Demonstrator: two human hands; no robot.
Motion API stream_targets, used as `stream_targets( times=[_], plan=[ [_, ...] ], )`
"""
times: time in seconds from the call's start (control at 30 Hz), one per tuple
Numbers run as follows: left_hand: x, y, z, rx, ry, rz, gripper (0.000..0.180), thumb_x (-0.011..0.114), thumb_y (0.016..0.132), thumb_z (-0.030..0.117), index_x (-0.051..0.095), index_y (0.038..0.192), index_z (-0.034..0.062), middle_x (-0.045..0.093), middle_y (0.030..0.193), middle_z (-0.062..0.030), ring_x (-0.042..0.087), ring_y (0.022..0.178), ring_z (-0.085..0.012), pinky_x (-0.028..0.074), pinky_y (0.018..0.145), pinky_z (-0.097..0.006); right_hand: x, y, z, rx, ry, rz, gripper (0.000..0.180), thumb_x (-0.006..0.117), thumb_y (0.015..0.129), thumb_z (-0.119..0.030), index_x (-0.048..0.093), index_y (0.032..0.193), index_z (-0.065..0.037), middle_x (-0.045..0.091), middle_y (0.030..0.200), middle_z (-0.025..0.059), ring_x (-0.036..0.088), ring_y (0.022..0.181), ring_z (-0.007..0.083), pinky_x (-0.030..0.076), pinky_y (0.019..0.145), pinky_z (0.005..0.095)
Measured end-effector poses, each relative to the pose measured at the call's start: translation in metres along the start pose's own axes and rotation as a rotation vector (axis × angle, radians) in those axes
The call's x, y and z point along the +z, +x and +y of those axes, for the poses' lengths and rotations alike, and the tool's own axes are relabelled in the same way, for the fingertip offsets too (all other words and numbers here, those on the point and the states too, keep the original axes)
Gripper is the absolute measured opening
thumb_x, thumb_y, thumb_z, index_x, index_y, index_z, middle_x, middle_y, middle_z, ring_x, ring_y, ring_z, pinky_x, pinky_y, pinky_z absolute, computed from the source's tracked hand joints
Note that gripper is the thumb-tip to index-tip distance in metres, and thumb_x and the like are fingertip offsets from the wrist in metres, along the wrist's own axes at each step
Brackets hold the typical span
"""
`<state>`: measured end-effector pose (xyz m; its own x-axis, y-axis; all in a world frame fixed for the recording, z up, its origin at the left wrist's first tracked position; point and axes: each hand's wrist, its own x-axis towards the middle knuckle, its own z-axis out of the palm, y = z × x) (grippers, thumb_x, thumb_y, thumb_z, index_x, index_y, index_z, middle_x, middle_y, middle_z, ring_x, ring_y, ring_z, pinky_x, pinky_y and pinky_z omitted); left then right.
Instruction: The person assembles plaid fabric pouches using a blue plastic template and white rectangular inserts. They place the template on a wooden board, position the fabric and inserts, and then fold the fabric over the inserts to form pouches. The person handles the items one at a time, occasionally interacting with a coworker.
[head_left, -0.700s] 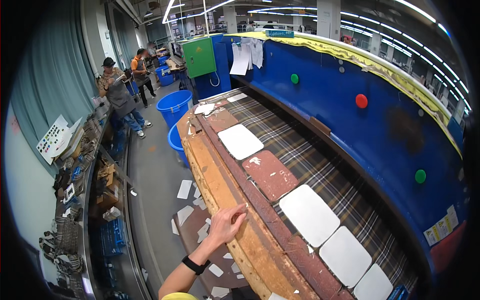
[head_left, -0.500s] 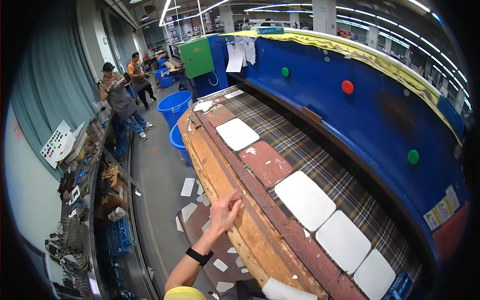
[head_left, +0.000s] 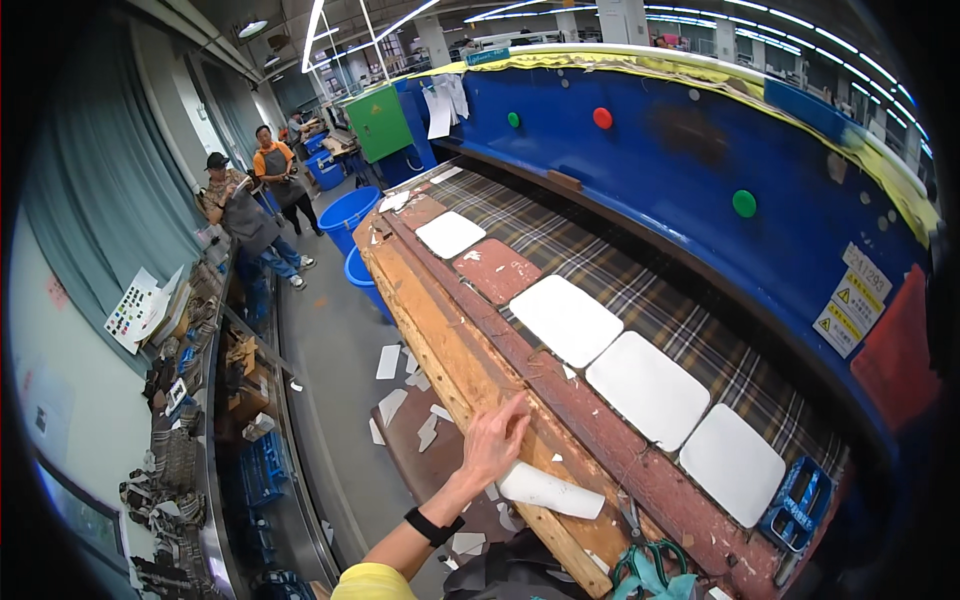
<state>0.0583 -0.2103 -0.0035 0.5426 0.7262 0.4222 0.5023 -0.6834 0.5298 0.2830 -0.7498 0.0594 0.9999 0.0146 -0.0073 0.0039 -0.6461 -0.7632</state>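
My left hand [head_left: 495,440], with a dark band on its wrist, is over the worn wooden edge board [head_left: 430,345]. Its fingers are loosely bent, thumb and forefinger a little apart, and nothing shows between them. Just below it, a curled white sheet [head_left: 550,491] lies across the board. Scissors [head_left: 650,568] with dark green handles and a light teal wrap rest at the lower edge. Several rounded white panels [head_left: 648,390] lie in a row on plaid fabric [head_left: 640,290], along with a reddish-brown pad [head_left: 497,270]. My right hand is out of view.
A blue open caddy [head_left: 797,505] sits at the row's near end. The blue machine wall [head_left: 660,130] rises behind the fabric. Blue bins [head_left: 348,207] stand beyond the board, and white scraps [head_left: 392,405] lie below it. Two people stand by the cluttered left shelf [head_left: 215,430].
My view has turned rightward and down, bringing the scissors and caddy into sight. My left hand has moved nearer along the board, beside the curled sheet.
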Motion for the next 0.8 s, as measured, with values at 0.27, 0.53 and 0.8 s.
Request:
stream_targets(
  times=[0.27,0.53,0.8],
  plan=[
    [-0.002,0.001,0.011,-0.160,0.056,-0.042,0.037,0.067,0.088,0.020,0.064,0.123,0.0074,0.064,0.063,-0.0081,0.063,0.058,-0.0253,0.049,0.059,-0.037,0.029,-0.002,0.005,-0.031,0.129,-0.093,0.033,0.061,0.097,-0.015,0.060,0.121,0.008,0.066,0.116,0.0185,0.062,0.105,0.0232,0.048,0.095,0.0325],
    [0.000,0.000,0.010,-0.187,0.087,-0.024,0.034,0.068,0.089,0.024,0.067,0.119,0.0093,0.057,0.053,-0.0081,0.058,0.049,-0.0247,0.045,0.051,-0.038,0.035,-0.017,-0.003,0.010,0.057,-0.090,0.036,0.061,0.097,-0.015,0.056,0.126,0.006,0.064,0.119,0.0204,0.061,0.109,0.0242,0.046,0.097,0.0326],
    [-0.001,0.003,0.011,-0.175,0.115,-0.027,0.030,0.068,0.089,0.024,0.069,0.114,0.0069,0.055,0.051,-0.0088,0.057,0.047,-0.0257,0.043,0.049,-0.038,0.006,0.001,-0.035,-0.051,-0.021,-0.016,0.035,0.059,0.098,-0.014,0.057,0.128,0.004,0.062,0.124,0.0186,0.059,0.112,0.0237,0.045,0.097,0.0322]
  ],
)
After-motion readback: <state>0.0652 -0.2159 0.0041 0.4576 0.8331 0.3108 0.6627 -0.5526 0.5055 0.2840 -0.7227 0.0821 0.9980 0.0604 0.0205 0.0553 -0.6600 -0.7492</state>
